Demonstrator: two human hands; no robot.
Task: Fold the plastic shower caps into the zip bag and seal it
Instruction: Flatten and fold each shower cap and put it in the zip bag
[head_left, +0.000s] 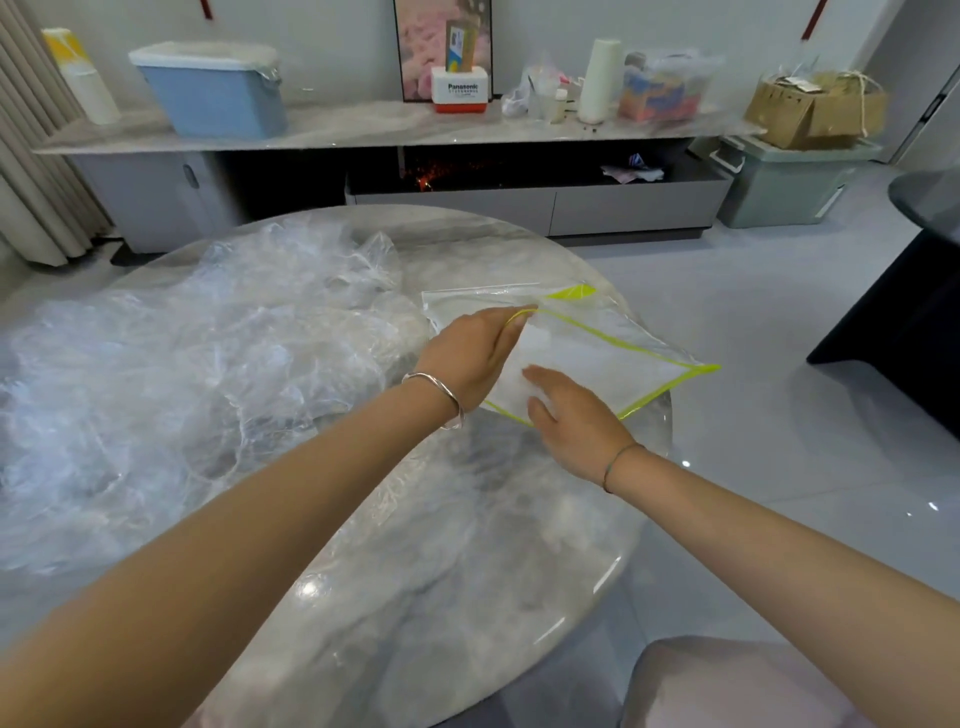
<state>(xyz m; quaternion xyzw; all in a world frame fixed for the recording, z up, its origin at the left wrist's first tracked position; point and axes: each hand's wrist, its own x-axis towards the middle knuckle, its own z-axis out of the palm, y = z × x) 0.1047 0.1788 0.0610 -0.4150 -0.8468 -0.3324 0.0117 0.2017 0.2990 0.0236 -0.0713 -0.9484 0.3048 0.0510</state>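
Note:
A clear zip bag (623, 358) with yellow-green edges lies at the right side of the round marble table (457, 519). A folded whitish shower cap (524, 364) sits partly inside its mouth. My left hand (470, 353) holds the bag's open edge, fingers curled round the yellow rim. Fingers straight, my right hand (566, 415) presses on the folded cap at the bag's near corner. A big heap of loose clear plastic shower caps (197, 364) covers the table's left half.
A second clear zip bag (488, 296) lies flat just behind the first. The table edge runs close to the bag's right corner. A pale stool (727, 680) stands at the lower right. A long sideboard with boxes lines the far wall.

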